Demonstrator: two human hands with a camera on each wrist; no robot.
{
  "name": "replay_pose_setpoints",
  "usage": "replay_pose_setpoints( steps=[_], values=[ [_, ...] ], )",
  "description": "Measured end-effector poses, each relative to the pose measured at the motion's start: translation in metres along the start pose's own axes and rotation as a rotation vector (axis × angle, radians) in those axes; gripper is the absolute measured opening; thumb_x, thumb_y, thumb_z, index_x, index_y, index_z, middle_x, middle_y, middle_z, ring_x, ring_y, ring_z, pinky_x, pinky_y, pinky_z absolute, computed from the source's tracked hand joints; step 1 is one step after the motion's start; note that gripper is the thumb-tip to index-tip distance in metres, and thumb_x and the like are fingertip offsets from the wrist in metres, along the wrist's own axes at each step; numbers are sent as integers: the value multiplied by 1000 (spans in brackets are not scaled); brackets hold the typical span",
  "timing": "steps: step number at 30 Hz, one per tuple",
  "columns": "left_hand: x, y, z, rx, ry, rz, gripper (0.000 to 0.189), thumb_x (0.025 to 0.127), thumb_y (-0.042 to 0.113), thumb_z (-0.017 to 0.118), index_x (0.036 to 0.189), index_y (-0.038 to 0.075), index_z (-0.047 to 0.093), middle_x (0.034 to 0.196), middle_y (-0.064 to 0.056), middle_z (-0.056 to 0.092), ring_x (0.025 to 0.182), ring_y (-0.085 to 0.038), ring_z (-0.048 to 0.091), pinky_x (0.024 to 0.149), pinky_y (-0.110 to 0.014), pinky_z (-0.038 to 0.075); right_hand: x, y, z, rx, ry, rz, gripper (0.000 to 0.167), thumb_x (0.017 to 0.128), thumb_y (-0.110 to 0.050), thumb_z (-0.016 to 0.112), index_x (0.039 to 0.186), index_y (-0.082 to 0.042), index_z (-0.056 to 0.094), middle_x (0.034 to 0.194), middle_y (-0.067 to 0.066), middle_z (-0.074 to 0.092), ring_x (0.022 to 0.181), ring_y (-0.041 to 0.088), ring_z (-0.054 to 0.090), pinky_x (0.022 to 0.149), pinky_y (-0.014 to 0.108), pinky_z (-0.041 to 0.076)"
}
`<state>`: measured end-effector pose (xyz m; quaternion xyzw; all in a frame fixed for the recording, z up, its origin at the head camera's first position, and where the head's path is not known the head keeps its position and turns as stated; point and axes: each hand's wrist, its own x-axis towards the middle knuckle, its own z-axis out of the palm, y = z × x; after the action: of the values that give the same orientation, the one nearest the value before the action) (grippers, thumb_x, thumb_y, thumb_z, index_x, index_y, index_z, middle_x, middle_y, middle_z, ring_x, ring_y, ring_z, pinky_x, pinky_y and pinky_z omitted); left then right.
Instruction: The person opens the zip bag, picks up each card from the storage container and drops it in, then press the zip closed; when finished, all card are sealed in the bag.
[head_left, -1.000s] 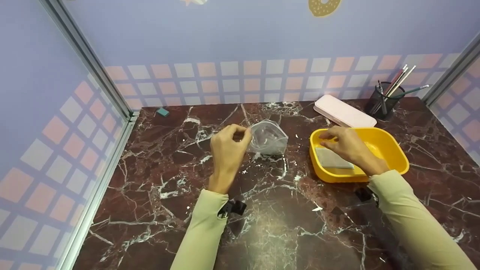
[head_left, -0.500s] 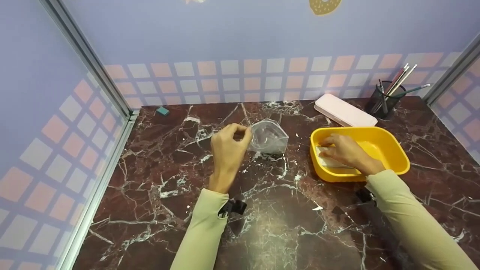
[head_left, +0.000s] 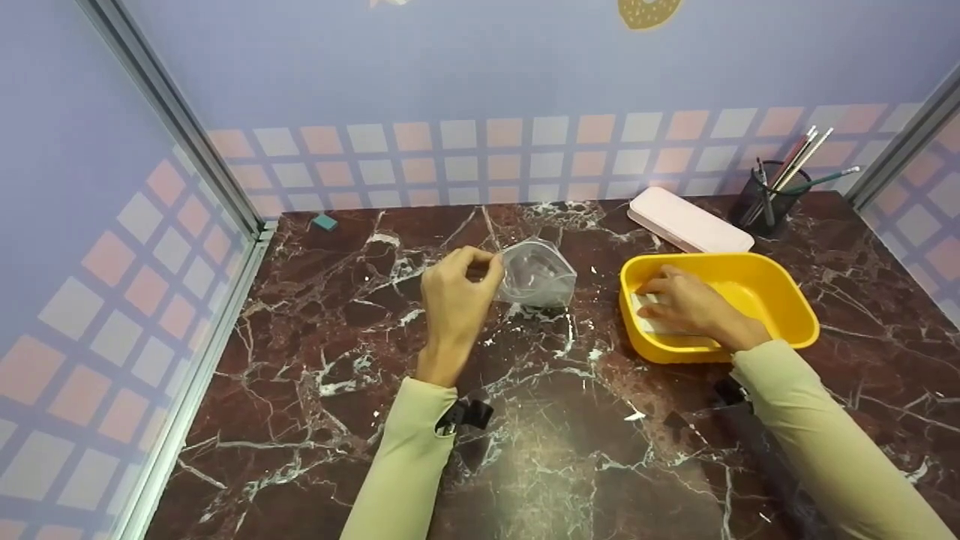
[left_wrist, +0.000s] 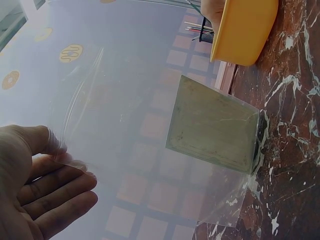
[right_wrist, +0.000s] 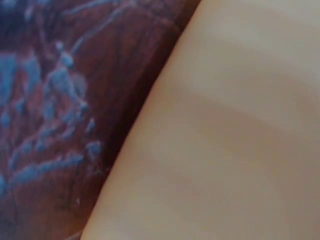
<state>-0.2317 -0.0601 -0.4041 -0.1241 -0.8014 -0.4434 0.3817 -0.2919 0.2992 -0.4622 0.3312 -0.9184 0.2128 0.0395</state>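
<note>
My left hand pinches the upper left edge of a clear plastic bag between thumb and index finger. The bag stands on the table with its mouth spread. In the left wrist view the other fingers extend below the pinch, and a flat olive-green rectangle shows through the bag's lower end. My right hand reaches into a yellow plastic basin, its fingers over a flat, pale rectangular stack. The fingertips seem to touch the stack; whether they grip it is hidden. The right wrist view shows only blurred basin wall.
Behind the basin lies a pale pink case, close to its rim. A black mesh cup of pencils stands at the back right. A small teal block sits at the back left. Panel walls border the marbled table.
My right hand has lowered into the basin and its fingers have come down onto the pale stack, covering more of it. My left hand and the bag have stayed in place.
</note>
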Motion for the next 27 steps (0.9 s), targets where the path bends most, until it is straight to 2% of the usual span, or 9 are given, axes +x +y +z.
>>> replay_pose_setpoints(
  steps=[8,15,19,24,27],
  values=[
    [1,0,-1,12,1,5,8,88,5,82,83,2,77,80,-9,76,67,-22,71,67,-33,61,0,1,2,10,38,14,29,86,-3,84,111,8,72,108,24,70,101,44,65,94,59,54],
    [1,-1,-1,15,16,13,9,88,5,82,82,3,76,79,-8,76,67,-21,72,67,-32,61,-1,0,3,15,90,28,30,86,-5,88,107,6,70,104,22,69,92,39,64,85,56,55],
    [1,0,-1,7,10,-6,8,89,6,82,82,3,77,80,-7,77,68,-20,73,67,-31,62,-1,1,4,8,136,18,27,83,0,88,103,6,71,99,21,71,91,39,66,84,55,56],
    [1,0,-1,-5,8,-8,8,89,5,82,82,3,77,81,-8,77,67,-20,73,67,-30,62,0,-1,-2,44,172,19,16,87,9,81,100,5,72,97,19,74,91,38,70,83,54,58],
    [1,0,-1,-1,11,-2,8,88,5,82,83,3,77,81,-8,77,67,-20,73,67,-30,62,0,-4,-11,80,194,40,12,90,11,77,100,4,75,98,18,76,90,36,71,82,48,59]
  ],
)
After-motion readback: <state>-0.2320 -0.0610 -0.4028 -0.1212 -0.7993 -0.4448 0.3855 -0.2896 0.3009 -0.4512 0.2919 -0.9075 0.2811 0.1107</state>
